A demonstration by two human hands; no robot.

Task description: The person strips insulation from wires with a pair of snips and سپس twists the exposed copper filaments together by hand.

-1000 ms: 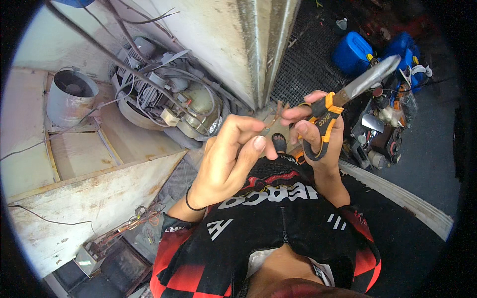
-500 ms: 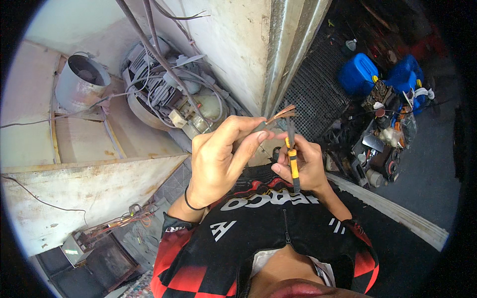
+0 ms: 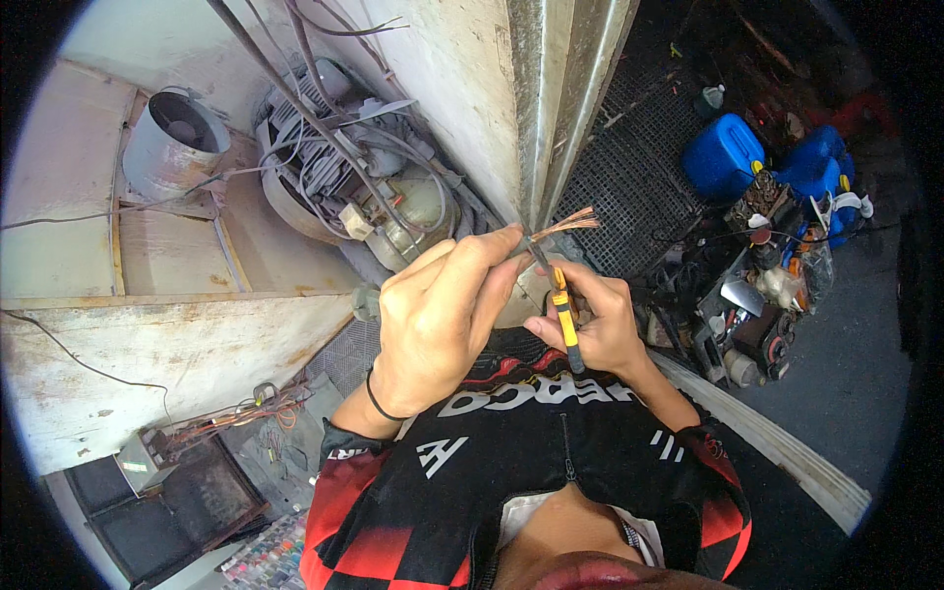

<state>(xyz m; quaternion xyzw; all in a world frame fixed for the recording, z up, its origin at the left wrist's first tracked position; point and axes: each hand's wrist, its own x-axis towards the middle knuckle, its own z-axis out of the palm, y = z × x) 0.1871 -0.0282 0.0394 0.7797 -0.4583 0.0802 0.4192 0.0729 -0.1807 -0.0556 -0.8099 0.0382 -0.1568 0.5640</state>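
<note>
One hand, the left hand [image 3: 433, 320], pinches a wire [image 3: 549, 232] between thumb and finger, its fingertips pressed close together. The wire's bare copper strands [image 3: 582, 220] poke out past those fingertips like a small brush, up above the right hand [image 3: 608, 320]. The right hand is just beside the left hand, a bit lower. Its fingers bend around a cutting tool [image 3: 565, 323] with yellow and black handles. The tool shows its thin side, so I cannot tell how far open it is. Its dark tip is right by the wire, near the left fingertips; I cannot tell if it touches. A dusty machine [image 3: 320, 162] sits well beyond the left hand. Blue jugs [image 3: 723, 157] stand well apart from the right hand.
</note>
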